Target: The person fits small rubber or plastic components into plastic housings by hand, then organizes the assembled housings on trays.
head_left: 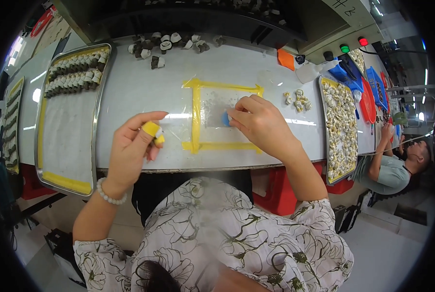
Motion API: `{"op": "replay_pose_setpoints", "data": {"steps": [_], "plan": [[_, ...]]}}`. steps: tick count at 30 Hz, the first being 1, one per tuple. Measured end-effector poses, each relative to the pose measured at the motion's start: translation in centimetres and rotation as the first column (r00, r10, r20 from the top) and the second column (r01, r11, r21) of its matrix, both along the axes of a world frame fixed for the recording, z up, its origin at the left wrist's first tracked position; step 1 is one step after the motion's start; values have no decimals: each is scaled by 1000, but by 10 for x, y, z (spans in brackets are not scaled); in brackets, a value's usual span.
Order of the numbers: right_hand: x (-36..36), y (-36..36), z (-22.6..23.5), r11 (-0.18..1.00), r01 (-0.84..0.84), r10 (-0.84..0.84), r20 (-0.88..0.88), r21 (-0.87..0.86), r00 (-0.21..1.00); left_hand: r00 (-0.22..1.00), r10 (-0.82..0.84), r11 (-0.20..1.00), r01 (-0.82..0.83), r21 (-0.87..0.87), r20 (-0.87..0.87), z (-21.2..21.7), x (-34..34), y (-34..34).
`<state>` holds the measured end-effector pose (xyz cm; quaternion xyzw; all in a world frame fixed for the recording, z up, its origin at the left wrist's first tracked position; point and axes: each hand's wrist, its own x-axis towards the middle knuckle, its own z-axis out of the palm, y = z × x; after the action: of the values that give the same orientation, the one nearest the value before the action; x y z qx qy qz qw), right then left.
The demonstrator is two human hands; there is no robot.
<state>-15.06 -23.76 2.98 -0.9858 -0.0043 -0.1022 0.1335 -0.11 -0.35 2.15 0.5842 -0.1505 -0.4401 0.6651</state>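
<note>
My left hand (131,141) is closed at the left of the yellow-taped square, its thumb and a finger wrapped in yellow. Between those yellow tips is a small whitish piece (159,132), partly hidden. My right hand (260,120) is pinched low over the square's middle, at a small blue rounded thing (225,118); whether this is a held piece or a fingertip cover I cannot make out. Yellow tape (196,117) frames a clear sheet on the white tabletop, with a greyish patch (212,104) and small droplet-like spots on it.
Dark-and-white small parts (166,45) lie loose behind the square. Rows of similar parts fill the back of a metal tray (66,141) at left. Cream-coloured pieces (299,101) lie right, beside a full tray (330,170). A machine (324,41) overhangs the back; a person (392,168) sits far right.
</note>
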Motion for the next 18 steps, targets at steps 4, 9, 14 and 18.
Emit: {"op": "replay_pose_setpoints", "data": {"steps": [4, 9, 14, 18], "plan": [[-4, 2, -4, 976, 66, -84, 82, 206, 993, 986, 72, 989, -91, -120, -152, -13, -28, -15], [-12, 6, -6, 892, 136, -193, 90, 432, 977, 930, -49, 949, -70, -306, -364, -35, -48, -26], [-16, 10, -7, 791, 132, -239, 102, 598, 966, 921, -50, 952, -74, -298, -387, -32, -55, -40], [-15, 16, -7, 729, 82, -201, 98, 680, 975, 953, -55, 938, -53, -342, -299, -38, -57, -42]]}}
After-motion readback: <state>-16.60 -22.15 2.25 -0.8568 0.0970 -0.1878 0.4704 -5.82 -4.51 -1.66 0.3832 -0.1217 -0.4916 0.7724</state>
